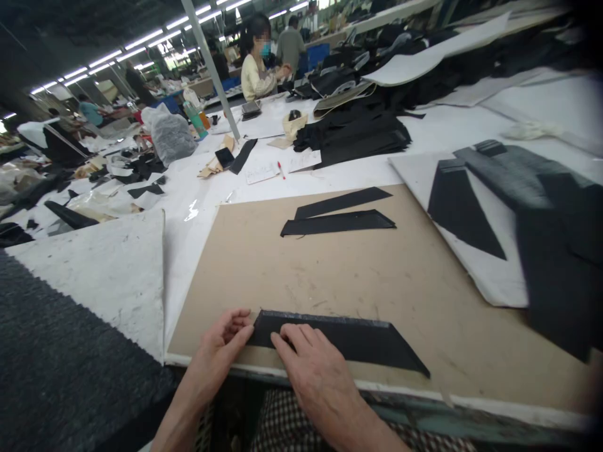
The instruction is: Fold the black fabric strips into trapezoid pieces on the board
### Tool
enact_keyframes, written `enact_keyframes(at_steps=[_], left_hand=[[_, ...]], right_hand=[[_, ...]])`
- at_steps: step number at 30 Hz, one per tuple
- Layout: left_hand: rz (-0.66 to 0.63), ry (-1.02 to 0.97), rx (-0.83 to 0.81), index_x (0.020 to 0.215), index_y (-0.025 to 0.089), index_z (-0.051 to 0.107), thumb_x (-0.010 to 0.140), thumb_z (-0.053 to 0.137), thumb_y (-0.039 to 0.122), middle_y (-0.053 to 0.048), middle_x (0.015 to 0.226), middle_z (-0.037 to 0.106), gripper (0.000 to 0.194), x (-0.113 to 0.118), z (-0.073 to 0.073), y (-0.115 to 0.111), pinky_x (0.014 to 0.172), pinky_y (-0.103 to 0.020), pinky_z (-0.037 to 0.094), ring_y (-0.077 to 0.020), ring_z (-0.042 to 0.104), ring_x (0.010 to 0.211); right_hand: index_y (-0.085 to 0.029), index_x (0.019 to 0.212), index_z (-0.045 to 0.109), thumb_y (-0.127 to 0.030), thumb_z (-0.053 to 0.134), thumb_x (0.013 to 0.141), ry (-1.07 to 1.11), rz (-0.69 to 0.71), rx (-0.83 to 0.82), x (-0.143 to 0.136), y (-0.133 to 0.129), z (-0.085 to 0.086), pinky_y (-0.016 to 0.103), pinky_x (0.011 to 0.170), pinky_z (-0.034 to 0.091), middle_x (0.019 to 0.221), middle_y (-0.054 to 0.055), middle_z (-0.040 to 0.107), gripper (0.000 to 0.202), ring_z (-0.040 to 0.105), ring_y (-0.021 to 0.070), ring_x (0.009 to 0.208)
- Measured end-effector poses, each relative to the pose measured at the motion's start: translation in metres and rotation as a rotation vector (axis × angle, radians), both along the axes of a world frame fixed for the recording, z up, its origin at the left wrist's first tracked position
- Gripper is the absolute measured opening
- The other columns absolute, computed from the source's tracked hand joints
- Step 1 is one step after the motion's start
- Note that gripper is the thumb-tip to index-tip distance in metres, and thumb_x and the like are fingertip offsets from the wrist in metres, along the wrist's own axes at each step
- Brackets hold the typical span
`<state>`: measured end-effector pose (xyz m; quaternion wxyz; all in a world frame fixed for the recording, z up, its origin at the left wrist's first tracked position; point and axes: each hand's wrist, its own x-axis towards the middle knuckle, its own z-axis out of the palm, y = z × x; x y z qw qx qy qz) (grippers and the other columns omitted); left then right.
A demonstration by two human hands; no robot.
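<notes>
Pressing flat black fabric strip [339, 339], pointed rt end.

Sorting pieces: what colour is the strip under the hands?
Black strip, clearest in the head view.

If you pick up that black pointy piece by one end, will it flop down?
Probably. The black fabric piece looks thin and lies flat on the brown board, so it would likely droop. It seems light; the left hand and right hand press it, perhaps because it slides easily.
</notes>
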<state>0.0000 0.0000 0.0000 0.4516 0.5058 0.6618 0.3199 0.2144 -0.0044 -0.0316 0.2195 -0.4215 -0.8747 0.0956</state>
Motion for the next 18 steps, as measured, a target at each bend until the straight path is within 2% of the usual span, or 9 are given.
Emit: enact_keyframes(at_steps=[6, 11, 18], left_hand=[[0.008, -0.002, 0.004, 0.124, 0.018, 0.061, 0.095, 0.057, 0.052, -0.007, 0.112, 0.072, 0.044, 0.001, 0.001, -0.005, 0.099, -0.036, 0.049, -0.0232, 0.066, 0.108], [0.049, 0.148, 0.097, 0.130, 0.021, 0.056, 0.094, 0.059, 0.050, -0.007, 0.115, 0.070, 0.046, 0.009, -0.016, -0.015, 0.094, -0.037, 0.051, -0.0218, 0.066, 0.102], [0.080, 0.408, 0.287, 0.126, 0.026, 0.059, 0.097, 0.057, 0.044, -0.005, 0.111, 0.068, 0.035, 0.019, -0.033, -0.025, 0.087, -0.040, 0.054, -0.0216, 0.065, 0.094]], right_hand=[[-0.017, 0.131, 0.058, -0.012, 0.068, 0.087, -0.002, 0.008, 0.023, 0.001, -0.002, 0.000, 0.038, 0.086, 0.043, 0.120, 0.007, 0.062, 0.045, 0.054, 0.0244, 0.101], [-0.017, 0.128, 0.060, -0.013, 0.070, 0.085, 0.006, -0.013, 0.059, 0.001, -0.002, -0.002, 0.037, 0.087, 0.042, 0.116, 0.005, 0.063, 0.044, 0.054, 0.0241, 0.099], [-0.018, 0.127, 0.060, -0.015, 0.070, 0.084, 0.018, -0.026, 0.091, 0.000, -0.001, -0.004, 0.038, 0.089, 0.039, 0.117, 0.004, 0.063, 0.044, 0.054, 0.0243, 0.102]])
